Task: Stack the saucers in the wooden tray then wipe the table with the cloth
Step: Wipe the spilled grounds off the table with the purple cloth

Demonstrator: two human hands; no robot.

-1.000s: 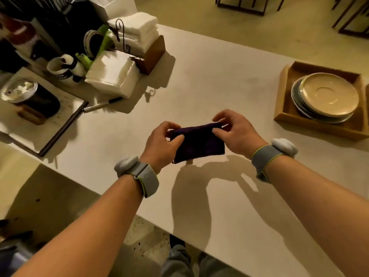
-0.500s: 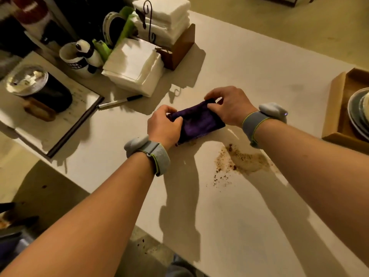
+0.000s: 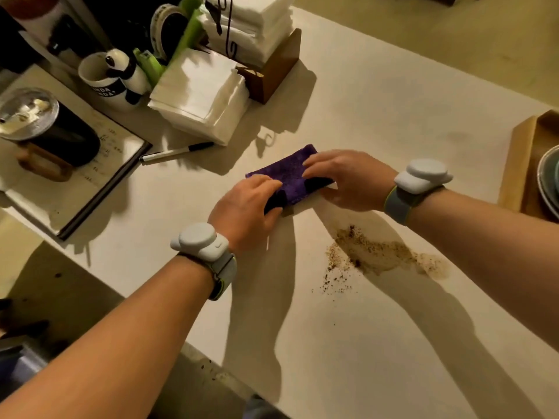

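A folded purple cloth (image 3: 287,173) lies flat on the white table (image 3: 393,101), near its middle. My left hand (image 3: 245,211) grips the cloth's near left end. My right hand (image 3: 348,179) presses on its right end, fingers flat over the fabric. A brown spill of grounds and liquid (image 3: 378,258) stains the table just right of and nearer than the cloth, under my right forearm. The wooden tray (image 3: 517,164) sits at the right edge of view, with the stacked saucers (image 3: 549,176) only partly visible inside it.
At the back left stand a stack of white napkins (image 3: 199,95), a wooden napkin holder (image 3: 272,71), a mug (image 3: 102,83) and a black tumbler (image 3: 51,128) on a clipboard (image 3: 90,176). A marker pen (image 3: 177,151) lies near the napkins. The table's near edge runs diagonally below my left arm.
Both hands brought the cloth down from the air onto the table and now press it flat. The view swung left and down, revealing the brown spill and pushing the tray to the right edge.
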